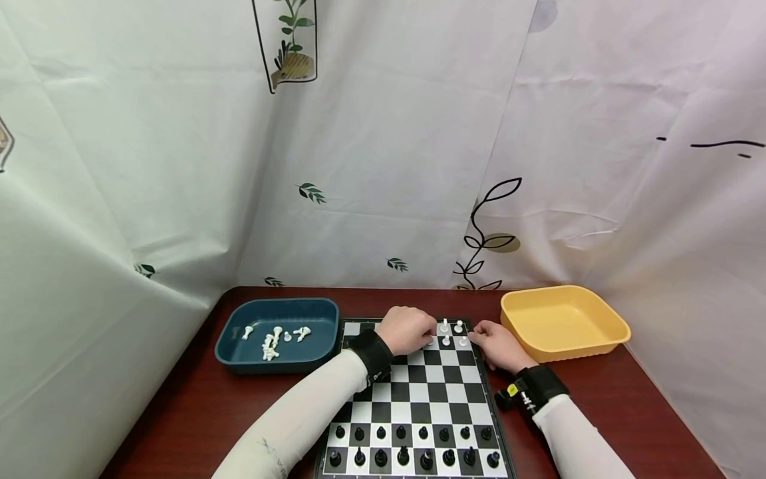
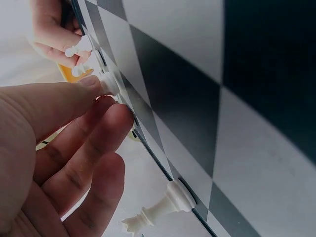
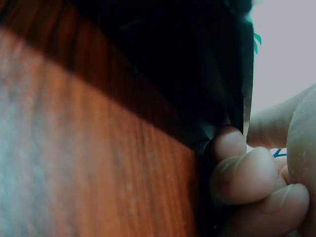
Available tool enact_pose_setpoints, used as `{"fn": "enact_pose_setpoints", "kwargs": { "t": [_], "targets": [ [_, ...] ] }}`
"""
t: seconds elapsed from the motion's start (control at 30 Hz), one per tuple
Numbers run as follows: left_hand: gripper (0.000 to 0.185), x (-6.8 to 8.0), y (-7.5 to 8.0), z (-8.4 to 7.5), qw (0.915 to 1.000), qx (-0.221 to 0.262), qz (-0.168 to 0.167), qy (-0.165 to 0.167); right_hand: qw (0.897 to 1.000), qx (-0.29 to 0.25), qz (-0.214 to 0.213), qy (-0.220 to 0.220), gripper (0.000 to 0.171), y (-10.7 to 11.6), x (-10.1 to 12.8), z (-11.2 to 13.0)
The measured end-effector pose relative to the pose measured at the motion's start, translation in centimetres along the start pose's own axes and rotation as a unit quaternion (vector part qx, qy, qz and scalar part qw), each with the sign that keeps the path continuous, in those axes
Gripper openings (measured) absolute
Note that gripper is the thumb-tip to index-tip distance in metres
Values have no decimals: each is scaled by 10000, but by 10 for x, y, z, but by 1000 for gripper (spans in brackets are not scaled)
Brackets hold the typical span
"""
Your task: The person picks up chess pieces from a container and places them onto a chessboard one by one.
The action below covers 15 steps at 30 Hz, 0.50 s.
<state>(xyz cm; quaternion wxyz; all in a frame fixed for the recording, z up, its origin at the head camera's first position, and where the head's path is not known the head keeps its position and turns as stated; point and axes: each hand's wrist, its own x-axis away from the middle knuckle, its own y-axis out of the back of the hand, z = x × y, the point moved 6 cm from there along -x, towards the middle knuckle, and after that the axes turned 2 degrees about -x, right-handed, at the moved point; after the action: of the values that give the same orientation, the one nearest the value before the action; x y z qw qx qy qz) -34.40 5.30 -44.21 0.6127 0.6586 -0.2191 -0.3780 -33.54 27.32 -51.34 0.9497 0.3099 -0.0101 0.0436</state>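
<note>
The chessboard (image 1: 439,374) lies on the table (image 1: 179,399) between the left tray (image 1: 281,366), which contains loose pieces (image 1: 270,347), and the right tray (image 1: 559,322). Two rows of pieces (image 1: 403,456) stand along the board's near edge; the corner pieces (image 1: 445,340) stand at its far right, between left hand (image 1: 407,330) and right hand (image 1: 501,344).

Small wht chess pc (image 2: 110,85), pinched at far side of b/w chessboard (image 1: 419,391).
Pc is partly hidden by L hand (image 1: 407,330); bd lies flat.

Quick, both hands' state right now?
Left hand: pinching a small white chess piece.
Right hand: at the edge of the black-and-white checkered chessboard; can't tell if holding.
</note>
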Motion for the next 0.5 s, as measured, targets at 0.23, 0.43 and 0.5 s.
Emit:
{"fn": "enact_pose_setpoints", "kwargs": {
  "t": [0.23,0.43,0.5],
  "targets": [
    [11,0,1,-1,9999,-81,33,52,10000,-65,-53,-30,20,0,1,2],
    [10,-2,-1,-3,9999,-101,118,76,9999,-58,-72,-44,19,1,2,2],
    [10,-3,-1,-3,9998,-121,128,71,9999,-67,-93,-43,19,1,2,2]
  ]
}}
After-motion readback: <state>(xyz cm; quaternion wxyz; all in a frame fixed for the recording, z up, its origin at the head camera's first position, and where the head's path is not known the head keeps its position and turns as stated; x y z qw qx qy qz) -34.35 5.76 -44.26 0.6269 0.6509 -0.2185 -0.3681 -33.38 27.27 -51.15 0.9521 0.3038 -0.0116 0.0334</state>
